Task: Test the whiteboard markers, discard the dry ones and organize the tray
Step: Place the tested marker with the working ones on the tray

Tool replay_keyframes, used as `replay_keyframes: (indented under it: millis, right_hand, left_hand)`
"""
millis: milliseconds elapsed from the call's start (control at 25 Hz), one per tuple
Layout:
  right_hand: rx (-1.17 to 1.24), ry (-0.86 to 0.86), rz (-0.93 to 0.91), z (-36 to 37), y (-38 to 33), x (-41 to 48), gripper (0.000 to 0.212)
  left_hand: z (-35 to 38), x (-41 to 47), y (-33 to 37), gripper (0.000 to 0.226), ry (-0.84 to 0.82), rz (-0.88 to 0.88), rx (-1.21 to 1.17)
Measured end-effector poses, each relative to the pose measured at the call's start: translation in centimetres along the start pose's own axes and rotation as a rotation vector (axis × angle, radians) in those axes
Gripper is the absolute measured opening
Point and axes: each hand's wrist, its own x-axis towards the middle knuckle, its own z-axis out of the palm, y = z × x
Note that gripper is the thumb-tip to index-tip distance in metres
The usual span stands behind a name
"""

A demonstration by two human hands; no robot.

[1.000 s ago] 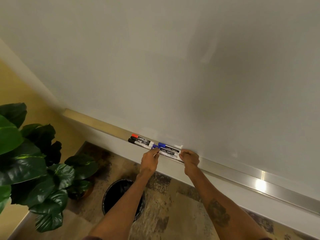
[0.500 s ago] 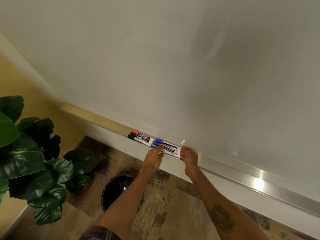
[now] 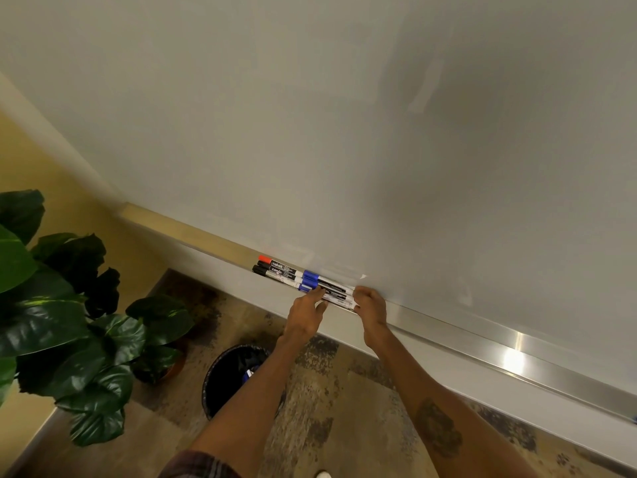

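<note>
Several markers lie end to end on the metal tray (image 3: 517,353) under the whiteboard (image 3: 344,132). A red-capped marker (image 3: 265,259) and black-capped markers (image 3: 259,269) lie at the left. Blue-capped markers (image 3: 309,276) are bunched side by side just right of them. My left hand (image 3: 303,319) reaches up from below, its straight fingers touching the front blue marker near the cap. My right hand (image 3: 371,305) sits at the right ends of the blue markers with its fingers curled against them; its fingertips are hidden.
A black waste bin (image 3: 220,384) stands on the patterned floor below my left arm, with something blue (image 3: 247,374) inside it. A large leafy potted plant (image 3: 69,322) fills the left side. A small blue thing (image 3: 633,418) shows at the far right edge.
My left fingers have slid a little to the right and up onto the blue markers. My right hand has stayed at their right ends, and the blue caps now lie closer together.
</note>
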Motion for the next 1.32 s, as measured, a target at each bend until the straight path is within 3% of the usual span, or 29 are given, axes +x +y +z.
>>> replay_keyframes:
  millis: [280, 600, 880, 1320]
  right_hand:
    - [0.067, -0.051, 0.014, -0.8, -0.2, -0.4, 0.012]
    - [-0.039, -0.057, -0.118, -6.7, -1.1, -2.1, 0.010]
    - [-0.377, -0.007, -0.384, -17.3, -2.4, -4.3, 0.026]
    - [-0.462, 0.153, -0.445, -38.4, -0.4, -4.5, 0.031]
  left_hand:
    - [-0.3, -0.9, 0.4, 0.043, 0.023, 0.007, -0.010]
    - [1.7, -2.4, 4.1, 0.042, 0.000, 0.074, 0.011]
    - [6.8, -5.6, 11.1, 0.040, -0.062, 0.211, 0.090]
    - [20.0, -12.0, 23.9, 0.039, -0.211, 0.400, 0.132]
